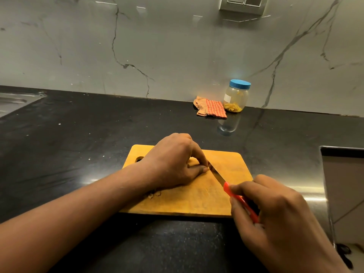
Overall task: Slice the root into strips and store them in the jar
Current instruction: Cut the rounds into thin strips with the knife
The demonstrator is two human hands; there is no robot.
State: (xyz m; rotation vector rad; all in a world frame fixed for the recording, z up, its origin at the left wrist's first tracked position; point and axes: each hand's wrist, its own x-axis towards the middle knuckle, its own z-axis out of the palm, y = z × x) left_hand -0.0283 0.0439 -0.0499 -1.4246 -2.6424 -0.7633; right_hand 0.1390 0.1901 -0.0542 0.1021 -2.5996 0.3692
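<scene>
centre frame: left hand (173, 162) is pinching the hidden root on the board (177, 201), right hand (275, 211) is gripping the knife (216, 174); fingertips want tucking clear of the blade. capped jar (236, 97) is standing above, right of centre.

Two hands are in view: one left hand (173, 164) and one right hand (275, 211). There is one knife (218, 177), one board (187, 201), and one small heap of scraps (152, 195). There is one jar (235, 99) with one blue lid (240, 84), and one checked cloth (211, 107). One bench (78, 144) carries them all. One sink (13, 101) and one socket plate (243, 4) also show.
</scene>
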